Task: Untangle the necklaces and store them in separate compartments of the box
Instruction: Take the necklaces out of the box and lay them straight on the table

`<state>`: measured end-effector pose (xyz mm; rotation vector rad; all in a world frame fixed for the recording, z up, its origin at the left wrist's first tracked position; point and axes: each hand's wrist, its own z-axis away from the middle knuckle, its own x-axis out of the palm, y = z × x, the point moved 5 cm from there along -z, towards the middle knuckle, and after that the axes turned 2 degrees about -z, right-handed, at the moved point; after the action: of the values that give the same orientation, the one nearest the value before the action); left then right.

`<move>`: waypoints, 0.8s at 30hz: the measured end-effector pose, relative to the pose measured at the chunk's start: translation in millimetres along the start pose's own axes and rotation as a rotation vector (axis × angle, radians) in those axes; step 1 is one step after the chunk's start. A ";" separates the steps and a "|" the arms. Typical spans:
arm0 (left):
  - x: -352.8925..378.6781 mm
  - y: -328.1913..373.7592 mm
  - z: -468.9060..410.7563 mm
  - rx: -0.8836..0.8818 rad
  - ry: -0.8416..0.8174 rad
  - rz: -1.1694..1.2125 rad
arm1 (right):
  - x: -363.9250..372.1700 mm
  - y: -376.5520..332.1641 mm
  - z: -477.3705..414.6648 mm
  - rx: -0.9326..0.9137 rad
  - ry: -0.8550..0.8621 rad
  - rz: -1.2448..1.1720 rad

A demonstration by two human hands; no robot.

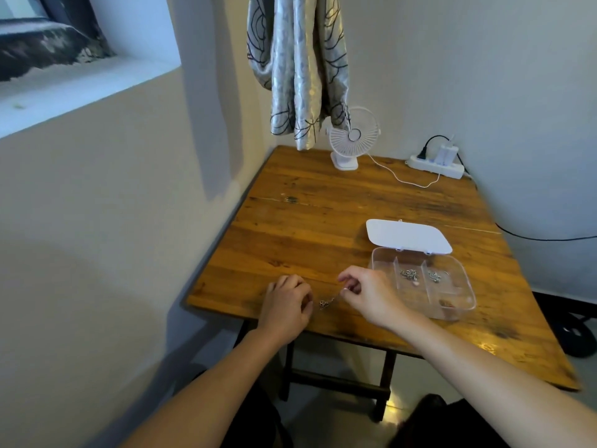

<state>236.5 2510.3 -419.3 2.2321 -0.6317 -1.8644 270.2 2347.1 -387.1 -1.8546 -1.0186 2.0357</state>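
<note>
Thin silver chain necklace (327, 302) spans both hands above near table edge, long axis left-right | left hand (286, 307) curled, grip hidden, cannot tell | right hand (366, 294) pinches chain | clear plastic compartment box (465, 287) lies right, nearer right hand.

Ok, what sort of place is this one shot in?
Probably a room in a home: a small wooden table pushed into a wall corner, a patterned curtain hanging above it, and a desk fan beside a power strip.

Wooden table (323, 202) — corner, beige walls (97, 205)
</note>
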 end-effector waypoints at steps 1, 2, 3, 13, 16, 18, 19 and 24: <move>1.9 5.0 -2.5 0.001 -0.021 0.033 | -3.7 0.3 1.5 0.008 -0.017 -0.018; 5.1 10.5 -4.8 -0.002 -0.053 0.068 | -6.6 0.9 2.8 0.016 -0.035 -0.024; 9.1 16.7 -6.9 0.001 -0.083 0.091 | -10.1 0.8 4.2 0.020 -0.042 -0.021; 7.7 26.1 -9.6 -0.174 -0.018 0.396 | -46.7 15.1 16.0 0.099 -0.019 -0.229; -3.0 22.1 -5.3 -0.345 -0.044 0.734 | -48.8 16.4 14.3 0.237 -0.051 -0.542; -11.3 20.4 -2.1 -0.415 -0.027 0.883 | -45.7 15.0 13.2 0.325 -0.096 -0.722; -14.9 19.0 -1.0 -0.439 -0.022 0.951 | -43.4 12.3 12.9 0.361 -0.119 -0.803; -30.1 -0.2 3.2 -0.529 -0.002 1.107 | -34.6 -3.8 7.3 0.455 -0.144 -1.062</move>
<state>229.5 2523.6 -393.0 1.1238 -0.9504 -1.2191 268.8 2327.6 -357.5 -0.6713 -1.0973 1.5233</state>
